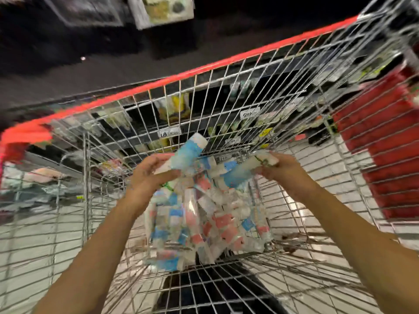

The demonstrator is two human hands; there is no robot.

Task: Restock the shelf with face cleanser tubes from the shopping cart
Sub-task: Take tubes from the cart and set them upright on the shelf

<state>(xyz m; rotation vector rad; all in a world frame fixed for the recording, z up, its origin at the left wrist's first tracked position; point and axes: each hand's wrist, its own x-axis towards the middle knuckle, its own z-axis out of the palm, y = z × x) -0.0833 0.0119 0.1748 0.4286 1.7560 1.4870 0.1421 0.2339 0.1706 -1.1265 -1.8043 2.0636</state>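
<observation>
Left hand (147, 175) around one cleanser tube (190, 150), right hand (285, 171) around second tube (242, 169), above wire cart (204, 105) on pale tiled floor (317, 152)

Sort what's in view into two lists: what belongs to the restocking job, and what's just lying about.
Job:
shopping cart
heap of tubes in it
blue-and-white tube in the left hand
white-and-blue tube in the right hand
shelf beyond the cart

Lying about:
red ribbed block on the right
blurred goods on the left
</observation>
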